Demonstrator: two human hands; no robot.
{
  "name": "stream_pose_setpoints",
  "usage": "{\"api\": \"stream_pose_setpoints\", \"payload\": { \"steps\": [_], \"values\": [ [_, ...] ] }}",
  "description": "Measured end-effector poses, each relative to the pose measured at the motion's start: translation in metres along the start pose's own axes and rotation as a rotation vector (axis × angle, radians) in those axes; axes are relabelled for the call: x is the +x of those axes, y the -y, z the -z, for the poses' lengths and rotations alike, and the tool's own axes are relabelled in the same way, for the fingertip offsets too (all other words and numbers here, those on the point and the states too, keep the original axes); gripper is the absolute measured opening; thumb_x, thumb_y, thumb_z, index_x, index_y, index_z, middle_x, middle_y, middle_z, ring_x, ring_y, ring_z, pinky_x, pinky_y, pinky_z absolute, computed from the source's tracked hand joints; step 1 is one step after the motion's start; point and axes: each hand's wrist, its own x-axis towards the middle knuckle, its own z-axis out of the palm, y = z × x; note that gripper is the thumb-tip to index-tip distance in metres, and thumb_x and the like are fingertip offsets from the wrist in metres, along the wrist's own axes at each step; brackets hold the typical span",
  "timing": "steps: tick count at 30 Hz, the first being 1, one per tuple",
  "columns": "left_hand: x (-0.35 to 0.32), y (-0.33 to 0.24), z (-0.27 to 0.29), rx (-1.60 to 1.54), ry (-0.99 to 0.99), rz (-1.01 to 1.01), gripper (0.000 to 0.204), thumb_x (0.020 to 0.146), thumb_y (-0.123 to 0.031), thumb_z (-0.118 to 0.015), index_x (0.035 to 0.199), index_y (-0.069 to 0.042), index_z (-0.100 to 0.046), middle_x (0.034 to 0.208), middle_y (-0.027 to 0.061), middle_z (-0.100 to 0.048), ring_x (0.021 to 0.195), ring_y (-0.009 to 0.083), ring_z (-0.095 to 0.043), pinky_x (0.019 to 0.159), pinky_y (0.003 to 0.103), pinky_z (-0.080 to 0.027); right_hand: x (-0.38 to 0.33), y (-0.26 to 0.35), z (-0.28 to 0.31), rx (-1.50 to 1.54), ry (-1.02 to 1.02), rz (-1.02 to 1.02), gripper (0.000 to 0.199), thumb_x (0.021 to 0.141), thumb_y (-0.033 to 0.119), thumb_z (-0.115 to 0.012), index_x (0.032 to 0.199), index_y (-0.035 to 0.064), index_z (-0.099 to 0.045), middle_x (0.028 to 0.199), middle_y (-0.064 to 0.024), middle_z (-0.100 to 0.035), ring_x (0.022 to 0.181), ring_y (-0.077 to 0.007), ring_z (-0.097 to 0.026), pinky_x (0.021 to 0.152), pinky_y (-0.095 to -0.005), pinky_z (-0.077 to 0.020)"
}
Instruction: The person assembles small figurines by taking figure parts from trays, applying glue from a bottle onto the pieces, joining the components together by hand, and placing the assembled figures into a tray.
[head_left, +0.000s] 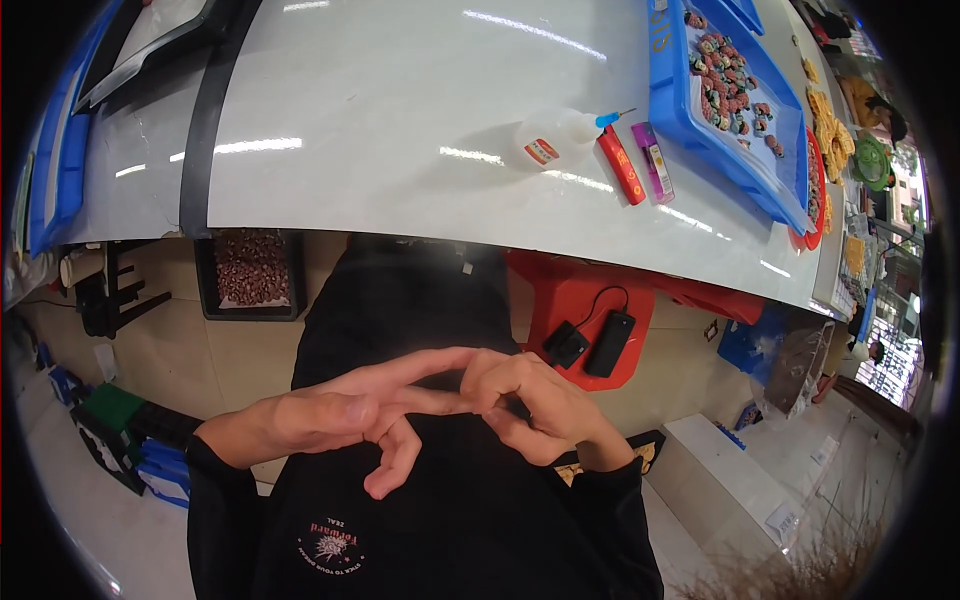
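Observation:
My left hand (345,408) is in front of my black shirt, below the table's near edge. Its thumb lies along the palm, two fingers stretch out to the right, and the others bend down. My right hand (535,405) has its fingers closed round the tips of those two stretched fingers. No object shows between the hands, though the fingers cover the spot where they meet. On the white table (380,110) beyond stand a clear bottle (540,130) with a blue needle tip (608,119), a red tube (621,165) and a purple case (653,163).
A blue tray (672,85) of small painted pieces (728,75) is at the table's right, beside a red tray (815,185). Under the table, a dark bin (210,285) holds brown pieces. Two black devices, a power adapter (567,345) among them, lie on a red stool (640,340).

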Motion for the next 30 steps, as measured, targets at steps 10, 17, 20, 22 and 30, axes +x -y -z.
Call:
{"api": "stream_pose_setpoints", "payload": {
  "steps": [10,17,20,22,30],
  "values": [
    [-0.004,0.000,-0.001,-0.027,0.010,0.050,0.107,0.082,-0.060,-0.056,0.147,-0.004,0.008,0.146,0.0301,-0.020,0.072,0.0210,-0.063,0.062,0.027,-0.051,-0.016,0.000,0.007,0.124,0.035,-0.086,0.020,0.080,-0.007,-0.052,0.096,0.0025,-0.046,0.085,-0.0119,-0.052,0.069,-0.0181,-0.049,0.056,-0.0293,-0.0385],
    [-0.006,-0.002,-0.015,0.240,-0.044,-0.052,0.131,0.069,-0.064,-0.070,0.142,-0.010,0.025,0.147,0.0357,-0.005,0.090,0.0303,-0.065,0.072,0.033,-0.055,-0.025,0.003,0.001,-0.195,-0.388,0.014,0.019,0.072,-0.004,-0.062,0.086,0.0012,-0.051,0.077,-0.0103,-0.054,0.063,-0.0142,-0.049,0.054,-0.0243,-0.0388],
    [-0.005,0.009,-0.016,0.483,-0.013,-0.170,0.134,0.069,-0.058,-0.074,0.141,-0.011,0.029,0.147,0.0367,-0.005,0.090,0.0302,-0.064,0.073,0.033,-0.054,-0.012,0.011,-0.011,-0.255,-0.475,-0.017,0.014,0.068,-0.005,-0.063,0.080,-0.0015,-0.056,0.072,-0.0112,-0.057,0.060,-0.0151,-0.052,0.052,-0.0241,-0.0394],
    [-0.001,0.009,-0.014,0.574,0.020,-0.189,0.134,0.069,-0.055,-0.075,0.139,-0.010,0.031,0.146,0.0376,-0.004,0.088,0.0302,-0.064,0.073,0.033,-0.054,-0.011,0.012,-0.017,-0.242,-0.497,-0.042,0.013,0.067,-0.005,-0.063,0.080,-0.0042,-0.059,0.073,-0.0130,-0.061,0.061,-0.0164,-0.056,0.053,-0.0242,-0.0412],
    [0.010,0.010,-0.016,1.053,-0.015,-0.319,0.139,0.067,-0.050,-0.079,0.137,-0.003,0.032,0.142,0.0418,-0.013,0.079,0.0306,-0.064,0.069,0.034,-0.055,-0.006,0.017,-0.023,-0.225,-0.572,-0.065,0.016,0.067,-0.008,-0.062,0.082,-0.0069,-0.061,0.073,-0.0132,-0.062,0.060,-0.0153,-0.057,0.053,-0.0231,-0.0428]
  ]
}}
